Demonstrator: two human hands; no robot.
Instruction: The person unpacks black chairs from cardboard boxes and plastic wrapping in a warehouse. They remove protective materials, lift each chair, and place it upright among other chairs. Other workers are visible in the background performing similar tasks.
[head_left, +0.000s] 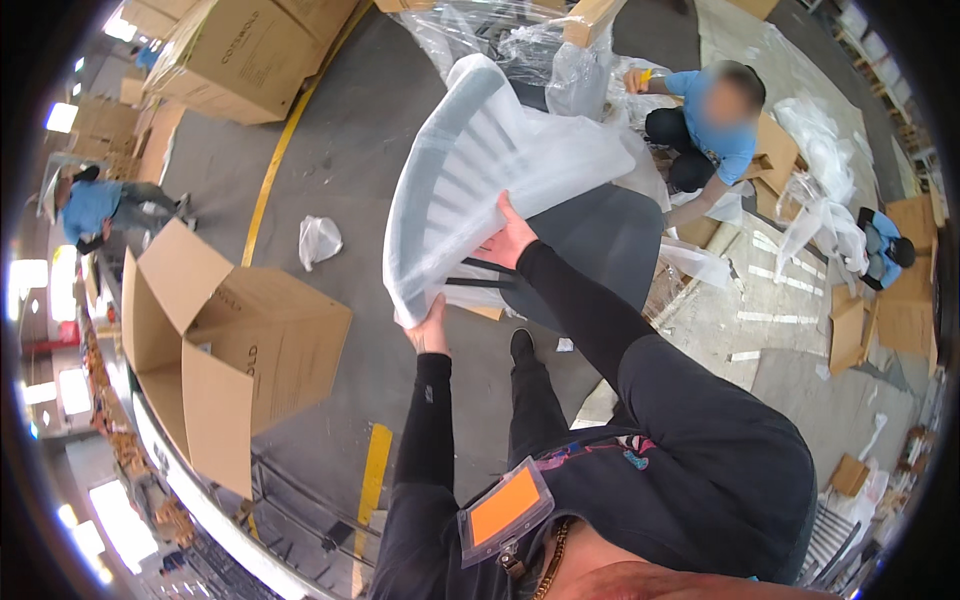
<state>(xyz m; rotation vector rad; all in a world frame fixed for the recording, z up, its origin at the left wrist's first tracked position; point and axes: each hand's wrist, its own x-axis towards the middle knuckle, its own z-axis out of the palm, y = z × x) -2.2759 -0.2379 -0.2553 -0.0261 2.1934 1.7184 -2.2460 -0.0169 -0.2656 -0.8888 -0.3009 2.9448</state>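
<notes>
A dark chair hangs in front of me, its curved, slatted chair back (455,170) covered in translucent white foam wrap. The dark seat (605,255) shows bare beyond my right forearm. At the near end of the wrapped back, my left hand (428,330) is closed round the rail. My right hand (508,235) grips the wrapped back farther in, thumb up along the foam and the other fingers partly hidden behind it. Thin black bars (475,282) run between the back and the seat.
An open cardboard box (235,345) stands at left, flaps raised. A crumpled white plastic bag (320,242) lies on the floor. A co-worker in blue (715,130) crouches close by at right among plastic sheeting. Large cartons (250,60) stand at far left; another person (100,205) is at left.
</notes>
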